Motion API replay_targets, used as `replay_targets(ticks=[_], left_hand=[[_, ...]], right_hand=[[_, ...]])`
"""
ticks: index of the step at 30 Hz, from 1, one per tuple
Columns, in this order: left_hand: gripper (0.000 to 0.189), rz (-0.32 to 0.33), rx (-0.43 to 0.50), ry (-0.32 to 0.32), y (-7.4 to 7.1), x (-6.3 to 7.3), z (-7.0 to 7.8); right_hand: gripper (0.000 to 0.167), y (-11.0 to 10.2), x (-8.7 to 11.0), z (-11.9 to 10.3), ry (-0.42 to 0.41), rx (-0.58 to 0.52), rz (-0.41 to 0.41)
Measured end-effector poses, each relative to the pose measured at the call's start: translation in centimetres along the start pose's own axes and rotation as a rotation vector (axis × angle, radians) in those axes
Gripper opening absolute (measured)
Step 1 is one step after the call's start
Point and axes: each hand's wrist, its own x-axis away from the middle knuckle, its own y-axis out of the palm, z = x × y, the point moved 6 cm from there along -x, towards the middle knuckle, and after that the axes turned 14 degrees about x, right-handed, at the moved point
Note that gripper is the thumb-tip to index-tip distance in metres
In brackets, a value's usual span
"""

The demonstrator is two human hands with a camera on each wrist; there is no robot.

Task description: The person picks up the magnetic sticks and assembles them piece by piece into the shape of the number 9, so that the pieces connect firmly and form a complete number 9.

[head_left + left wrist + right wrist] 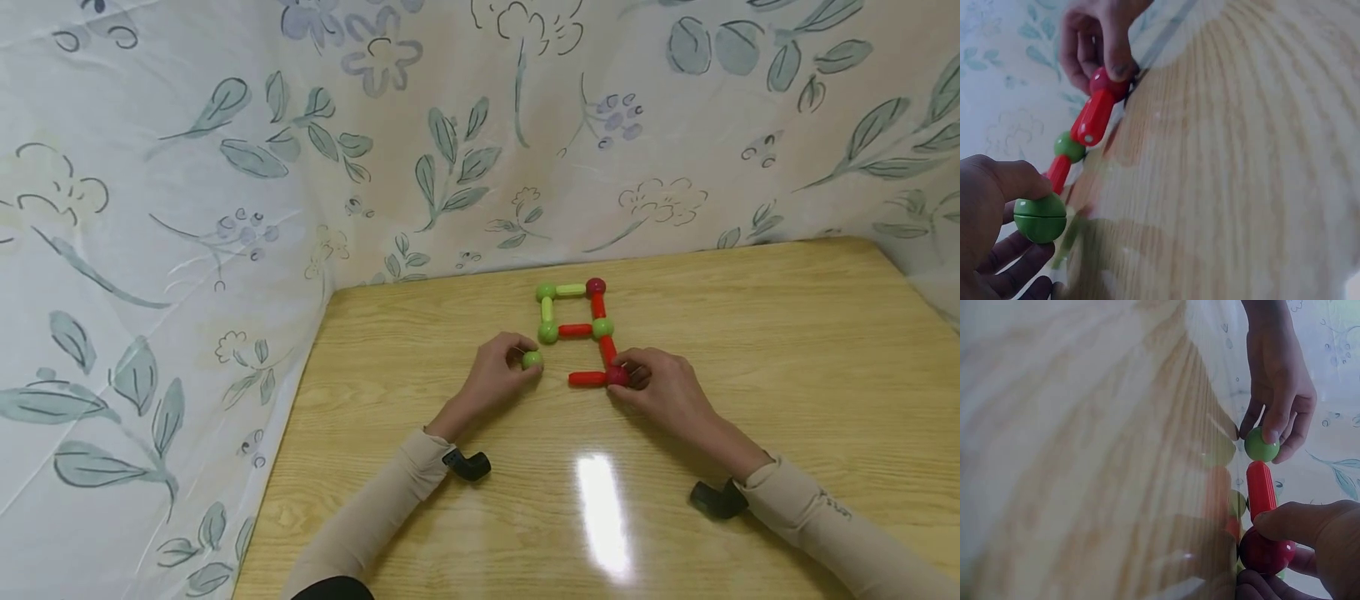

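My left hand pinches a loose green ball between thumb and fingers, left of a red stick that points toward it. With my right hand I grip a dark red ball at the other end of that stick. From this ball a second red stick runs up to a green ball. That ball is a corner of a square of sticks and balls lying on the table, with two yellow-green sticks on its far and left sides and red ones on the others.
The glossy wooden table has a bright light reflection near its front. Floral cloth hangs behind the table and along its left side. Black wrist mounts sit at both cuffs.
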Motion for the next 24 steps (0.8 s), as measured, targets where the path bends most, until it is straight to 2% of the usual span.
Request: replay_targets(ticks=[13,24], left_hand=[[0.028,-0.067,0.004,0.021,1.6,0.6,1.0],[0.026,-0.084,-0.016,0.057,2.5,1.1,1.2]], right_hand=[[0.031,0.0,-0.1,0.0,-0.008,0.011,0.015],[0.032,0.1,-0.1,0.1,-0.011,0.005,0.014]])
